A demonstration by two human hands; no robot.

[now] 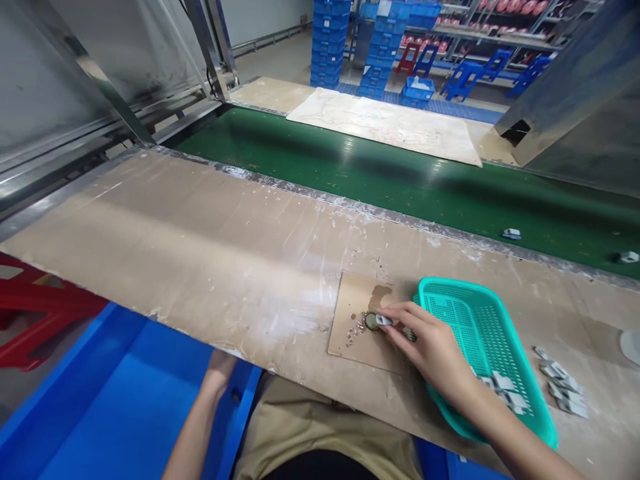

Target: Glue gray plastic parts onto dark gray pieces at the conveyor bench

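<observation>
Dusty brown workbench point(210, 267) beside a green conveyor point(400, 180): right hand point(425, 343) pinches a small grey piece point(384, 321) against a round pad point(371, 321). Several pieces wait in the teal basket point(475, 320); left hand point(220, 370) is hidden under the bench, grip unknowable.

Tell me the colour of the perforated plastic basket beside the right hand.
Teal green; the perforated plastic basket shows clearly in the head view.

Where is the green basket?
In the head view, the green basket sits on the brown worktop, low on the right, just beside the right hand and near the green belt.
</observation>
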